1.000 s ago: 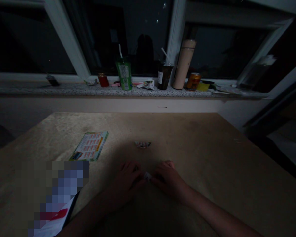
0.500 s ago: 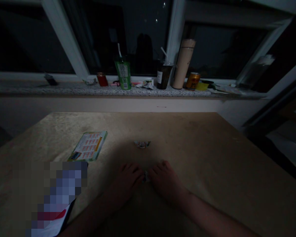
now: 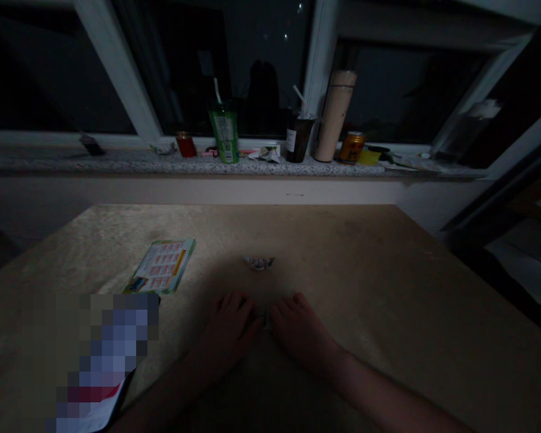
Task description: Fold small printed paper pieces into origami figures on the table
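Note:
My left hand [image 3: 229, 328] and my right hand [image 3: 300, 328] rest knuckles-up on the tan table [image 3: 388, 282], close together near its front edge. Their fingertips meet over a small pale folded bit of paper [image 3: 266, 320], of which only a sliver shows between them. Both hands have their fingers curled and pressed down on it. A small folded paper shape with coloured print [image 3: 259, 263] lies on the table a little beyond the hands, untouched.
A printed leaflet [image 3: 161, 274] lies to the left of the hands. On the stone windowsill [image 3: 117, 162] stand a green cup with a straw [image 3: 225, 137], a dark cup [image 3: 299, 138], a tall beige tumbler [image 3: 332, 117] and cans [image 3: 352, 148]. The room is dim.
My two hands have drawn closer together over the small paper, so less of it shows. The view has shifted slightly.

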Motion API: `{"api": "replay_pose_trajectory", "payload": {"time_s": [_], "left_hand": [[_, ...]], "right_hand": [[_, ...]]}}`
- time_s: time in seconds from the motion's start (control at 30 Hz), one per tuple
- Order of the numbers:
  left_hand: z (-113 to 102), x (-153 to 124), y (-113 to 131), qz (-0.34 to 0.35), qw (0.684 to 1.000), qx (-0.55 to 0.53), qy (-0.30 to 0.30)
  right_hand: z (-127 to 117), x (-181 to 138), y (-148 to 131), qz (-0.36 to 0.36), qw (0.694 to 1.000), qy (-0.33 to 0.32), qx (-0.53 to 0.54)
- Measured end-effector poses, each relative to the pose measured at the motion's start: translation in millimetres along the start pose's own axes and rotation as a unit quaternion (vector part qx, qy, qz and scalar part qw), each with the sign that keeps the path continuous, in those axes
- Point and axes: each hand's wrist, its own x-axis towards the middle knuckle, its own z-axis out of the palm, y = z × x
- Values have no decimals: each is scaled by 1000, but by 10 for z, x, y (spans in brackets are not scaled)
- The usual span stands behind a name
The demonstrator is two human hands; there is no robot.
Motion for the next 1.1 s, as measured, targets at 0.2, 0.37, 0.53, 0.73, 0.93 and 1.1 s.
{"api": "replay_pose_trajectory", "payload": {"time_s": [0.2,0.37,0.53,0.73,0.93,1.1], "left_hand": [[51,9,32,-9,999,38,3],[113,16,28,-13,998,59,1],[129,19,22,-17,998,68,-1],[100,25,60,-21,997,70,-2],[70,21,69,-10,998,60,-6],[97,13,45,-13,999,52,0]], "right_hand": [[-35,5,-23,3,1000,-19,-14],[-27,-7,-41,43,999,-1,-25],[54,12,-12,50,998,25,7],[65,-1,88,95,972,82,199],[45,-29,147,119,941,95,302],[47,-29,156,112,936,98,320]]}}
